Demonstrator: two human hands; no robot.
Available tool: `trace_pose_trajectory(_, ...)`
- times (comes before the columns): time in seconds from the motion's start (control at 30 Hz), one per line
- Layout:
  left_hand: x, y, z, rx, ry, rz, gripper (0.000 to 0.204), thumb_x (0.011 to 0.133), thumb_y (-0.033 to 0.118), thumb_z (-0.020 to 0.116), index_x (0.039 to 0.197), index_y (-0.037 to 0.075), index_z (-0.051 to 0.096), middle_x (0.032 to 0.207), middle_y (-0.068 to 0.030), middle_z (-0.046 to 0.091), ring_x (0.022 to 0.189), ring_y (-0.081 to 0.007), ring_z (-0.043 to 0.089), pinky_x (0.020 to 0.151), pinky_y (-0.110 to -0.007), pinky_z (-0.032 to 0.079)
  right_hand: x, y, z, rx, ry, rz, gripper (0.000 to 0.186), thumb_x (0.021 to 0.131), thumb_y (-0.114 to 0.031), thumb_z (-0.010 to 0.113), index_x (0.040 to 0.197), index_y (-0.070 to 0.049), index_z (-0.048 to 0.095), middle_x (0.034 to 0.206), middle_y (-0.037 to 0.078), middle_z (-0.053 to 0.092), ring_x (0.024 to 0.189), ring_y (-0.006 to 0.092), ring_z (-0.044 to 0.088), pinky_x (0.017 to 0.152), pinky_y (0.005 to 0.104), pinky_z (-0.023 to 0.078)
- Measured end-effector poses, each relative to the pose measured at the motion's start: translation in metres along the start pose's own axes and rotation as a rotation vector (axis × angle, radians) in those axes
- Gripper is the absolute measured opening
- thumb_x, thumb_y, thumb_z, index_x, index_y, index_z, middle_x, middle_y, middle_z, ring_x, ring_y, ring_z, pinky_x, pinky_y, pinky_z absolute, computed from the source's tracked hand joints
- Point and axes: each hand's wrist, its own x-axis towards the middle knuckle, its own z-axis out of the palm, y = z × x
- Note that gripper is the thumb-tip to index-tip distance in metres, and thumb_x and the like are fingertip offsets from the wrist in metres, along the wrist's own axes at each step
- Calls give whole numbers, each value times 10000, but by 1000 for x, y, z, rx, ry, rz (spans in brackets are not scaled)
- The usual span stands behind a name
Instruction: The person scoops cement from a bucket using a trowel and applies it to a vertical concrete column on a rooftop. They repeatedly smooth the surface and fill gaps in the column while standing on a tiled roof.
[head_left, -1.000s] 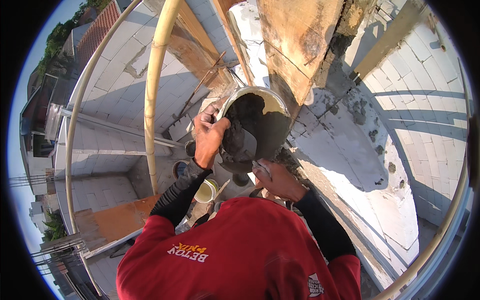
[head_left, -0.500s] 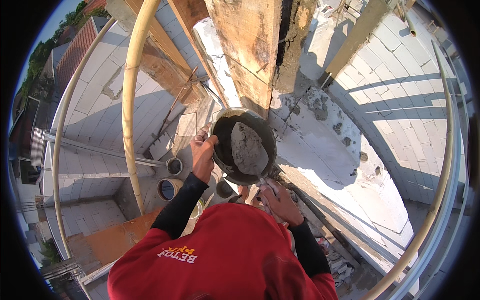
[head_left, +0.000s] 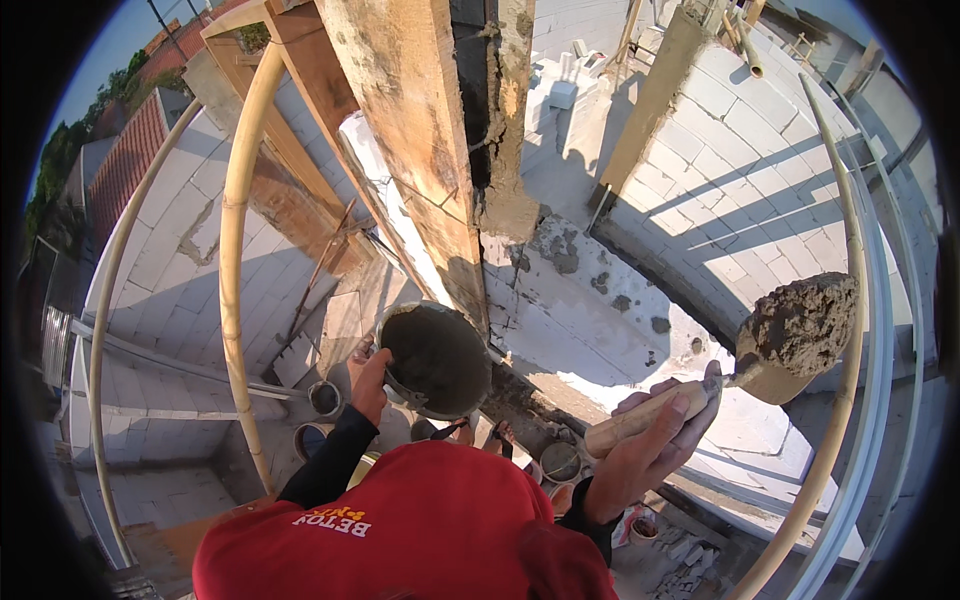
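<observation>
My left hand [head_left: 368, 382] grips the rim of a dark round bucket [head_left: 468, 385], its thumb over the edge. Grey wet mortar [head_left: 428, 345] coats the bucket's inside. Out to the right, my right hand [head_left: 655, 432] is wrapped round the wooden handle of a trowel [head_left: 775, 384]. A thick lump of mortar [head_left: 805, 320] sits heaped on the trowel's blade, well apart from the bucket. The lower part of the blade shows bare under the lump.
Wooden formwork boards [head_left: 400, 120] stand ahead beside a rough concrete column [head_left: 510, 120]. A white block wall [head_left: 745, 170] rises at the right. Bamboo poles [head_left: 236, 230] run up on both sides. Below stand several buckets [head_left: 325, 398]. Mortar blobs dot a white ledge [head_left: 580, 310].
My right hand has lifted the loaded trowel out of the bucket and swung it far right. The bucket, still in my left hand, sits lower and further left in view.
</observation>
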Motion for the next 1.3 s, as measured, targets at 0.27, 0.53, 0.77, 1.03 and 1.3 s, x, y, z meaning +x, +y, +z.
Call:
trace_pose_trajectory(0.27,-17,1,-49,-78,96,41,552,807,-3,643,1349,-88,579,979,-57,699,803,-143,643,730,-270,509,11,95,118,-140,-379,-524,581,1055,-195,610,1486,143,417,978,153,680,807,286,653,758,370,533)
trace_pose_trajectory(0.53,-22,-4,-56,-87,166,48,542,833,27,660,1354,-96,574,989,-76,711,836,-151,666,775,-271,533,28,75,91,-79,-588,-286,525,1045,-151,582,1473,126,454,905,105,656,711,126,616,631,300,514)
trace_pose_trajectory(0.77,-14,-1,-21,-69,15,115,446,824,28,663,1256,-82,639,943,-24,677,780,-98,590,709,-263,480,-25,119,-10,-483,-1097,-220,448,1024,-179,623,1405,47,562,979,188,701,738,286,706,664,412,563)
trace_pose_trajectory(1.03,-5,32,-28,394,-9,285,325,814,19,646,1123,-55,714,834,55,577,719,-58,451,632,-245,375,-66,197,77,-1042,-1363,-780,552,889,-141,684,1424,-56,577,1053,167,686,819,336,754,672,449,609)
trace_pose_trajectory(1.3,-21,98,-23,579,51,471,414,801,18,658,1201,-77,708,828,49,590,697,-47,431,602,-239,345,-76,168,116,-940,-1488,-1011,516,935,-92,599,1435,20,534,989,167,674,735,280,728,627,396,596)
